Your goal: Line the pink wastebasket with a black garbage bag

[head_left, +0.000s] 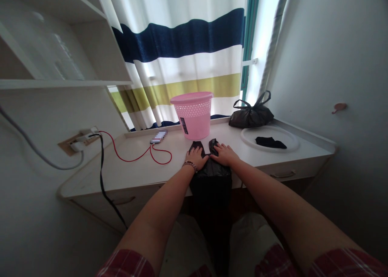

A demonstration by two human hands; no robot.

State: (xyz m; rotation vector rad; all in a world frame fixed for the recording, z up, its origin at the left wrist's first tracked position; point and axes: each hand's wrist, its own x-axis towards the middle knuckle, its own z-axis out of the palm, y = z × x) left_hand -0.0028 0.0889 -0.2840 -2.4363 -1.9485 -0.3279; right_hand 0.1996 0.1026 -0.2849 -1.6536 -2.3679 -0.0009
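A black plastic bag point(211, 188) lies over the front edge of the white desk, its two handle loops pointing toward the back and its body hanging down below the desktop. My left hand point(197, 159) rests flat on the bag by the left handle, fingers stretched and a beaded bracelet at the wrist. On the right handle side, my right hand point(224, 153) presses down with its fingers spread. The thumbs nearly meet over the middle of the bag. Behind the hands stands a pink plastic waste bin point(195, 121) with a perforated upper band.
At the back right sits a tied black bag point(251, 116). A white ring-shaped rim point(246, 139) surrounds a folded black item point(269, 142). A phone point(159, 136) with a red cable point(127, 160) lies left. Shelves, wall sockets and a striped curtain point(188, 38) border the desk point(127, 176).
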